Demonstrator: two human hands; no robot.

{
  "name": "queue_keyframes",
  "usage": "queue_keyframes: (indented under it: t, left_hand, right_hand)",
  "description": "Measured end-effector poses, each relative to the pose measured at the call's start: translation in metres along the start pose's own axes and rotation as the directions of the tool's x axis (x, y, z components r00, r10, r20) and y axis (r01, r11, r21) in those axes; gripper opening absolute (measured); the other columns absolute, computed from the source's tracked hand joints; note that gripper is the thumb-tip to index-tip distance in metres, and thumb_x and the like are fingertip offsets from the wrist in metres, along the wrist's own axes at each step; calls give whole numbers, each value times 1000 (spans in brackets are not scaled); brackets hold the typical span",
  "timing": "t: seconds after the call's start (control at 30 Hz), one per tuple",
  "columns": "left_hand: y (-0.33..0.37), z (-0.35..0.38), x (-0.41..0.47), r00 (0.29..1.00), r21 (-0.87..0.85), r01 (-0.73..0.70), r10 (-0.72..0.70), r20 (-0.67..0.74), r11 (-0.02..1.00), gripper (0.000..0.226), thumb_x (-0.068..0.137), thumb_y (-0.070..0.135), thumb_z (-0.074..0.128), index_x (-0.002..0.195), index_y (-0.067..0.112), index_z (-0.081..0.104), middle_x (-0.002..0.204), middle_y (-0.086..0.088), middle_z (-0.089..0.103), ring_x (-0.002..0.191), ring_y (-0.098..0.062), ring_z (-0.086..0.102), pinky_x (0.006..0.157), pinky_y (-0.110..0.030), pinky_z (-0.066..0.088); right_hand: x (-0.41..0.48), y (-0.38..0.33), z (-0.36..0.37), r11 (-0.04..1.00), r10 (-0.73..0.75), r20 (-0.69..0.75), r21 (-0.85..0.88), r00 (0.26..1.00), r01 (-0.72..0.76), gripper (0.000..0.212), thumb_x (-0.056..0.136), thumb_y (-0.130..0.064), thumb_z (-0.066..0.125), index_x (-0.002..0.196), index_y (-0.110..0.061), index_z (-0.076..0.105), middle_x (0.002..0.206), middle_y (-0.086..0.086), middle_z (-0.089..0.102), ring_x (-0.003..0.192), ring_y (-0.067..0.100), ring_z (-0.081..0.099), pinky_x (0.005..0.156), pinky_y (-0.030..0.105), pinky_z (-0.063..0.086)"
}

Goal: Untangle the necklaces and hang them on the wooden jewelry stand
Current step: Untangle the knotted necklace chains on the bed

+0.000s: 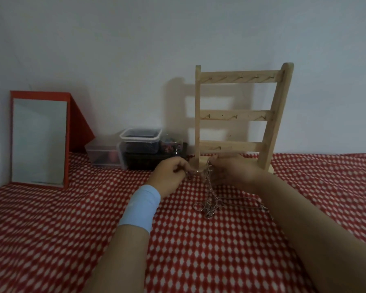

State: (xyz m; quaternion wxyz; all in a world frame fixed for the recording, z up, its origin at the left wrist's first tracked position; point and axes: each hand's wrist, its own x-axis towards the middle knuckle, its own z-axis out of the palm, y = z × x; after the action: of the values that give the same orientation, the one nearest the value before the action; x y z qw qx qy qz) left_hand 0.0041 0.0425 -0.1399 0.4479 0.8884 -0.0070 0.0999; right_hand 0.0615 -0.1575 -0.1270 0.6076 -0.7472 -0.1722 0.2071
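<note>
Now we hold the necklaces [210, 197] up before the stand [237, 115], left hand [171, 173] and right hand [236, 172] each pinching a strand in its fingers [183, 166], so the tangle hangs loose.

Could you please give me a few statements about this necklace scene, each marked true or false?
1. No necklace hangs on the wooden jewelry stand yet. True.
2. The red-framed mirror stands to the right of the stand. False: it stands far to the stand's left.
3. The left hand and the right hand both hold the tangled necklaces. True.
4. The necklaces hang wholly clear of the red patterned cloth. False: their lower loops lie on it.
</note>
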Motion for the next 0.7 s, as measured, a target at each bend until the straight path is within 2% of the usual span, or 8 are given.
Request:
queue_keyframes:
  t: [0.07,0.13,0.27,0.33,0.4,0.57,0.63,0.7]
  left_hand:
    - [1,-3,2,995,-198,97,-93,27,975,23,92,1,49,89,16,66,79,0,63,71,-11,57,73,-21,46]
    - [0,-3,2,986,-378,165,-144,85,911,26,92,0,46,90,14,68,73,-5,63,64,-14,56,75,-31,48]
    - [6,-3,0,976,-608,216,-145,165,764,32,94,-5,41,97,11,68,65,-3,60,56,-13,52,67,-32,49]
    - [9,-4,0,976,-613,219,-156,155,759,34,93,-5,38,96,10,69,63,-3,58,54,-13,48,64,-33,50]
    - [8,-8,2,974,-587,225,-192,119,778,38,91,-4,36,89,10,71,63,-5,54,51,-13,44,60,-32,49]
    - [1,-17,4,966,-494,248,-251,61,833,37,93,4,42,80,10,76,63,-11,49,49,-15,44,62,-31,49]
    - [1,-19,2,966,-462,252,-246,75,850,28,95,14,51,80,10,75,58,-8,50,52,-16,47,66,-31,51]
    - [4,-23,-3,978,-295,207,-189,88,933,17,91,27,64,84,16,74,62,-2,61,60,-14,59,76,-28,53]
  right_hand:
    - [-1,0,3,994,15,35,111,999,-18,27,108,-21,45,106,-7,68,87,11,75,83,29,70,79,39,58]
    - [-1,-2,6,986,14,98,163,995,-30,29,110,-23,38,103,-8,63,72,5,63,66,20,56,64,30,48]
    - [-6,-9,7,999,35,106,33,994,-39,27,106,-37,45,99,-18,63,61,-5,42,52,11,33,50,25,26]
    - [-11,-15,9,978,-21,107,-206,994,43,22,100,-40,60,90,-25,71,58,-9,53,48,8,47,50,20,35]
    - [-13,-18,9,935,-87,76,-339,993,108,15,95,-36,68,88,-26,77,66,-15,70,57,-2,64,56,12,45]
    - [-12,-17,3,944,-145,-27,-302,989,130,27,101,-33,60,81,-25,76,58,-11,63,50,4,53,54,17,43]
    - [-10,-16,2,950,-160,-86,-283,983,130,25,100,-35,61,89,-22,79,70,-3,70,58,11,58,59,22,46]
    - [-8,-15,-1,959,-178,-125,-246,976,144,27,100,-35,61,95,-15,78,84,4,76,61,15,60,59,27,50]
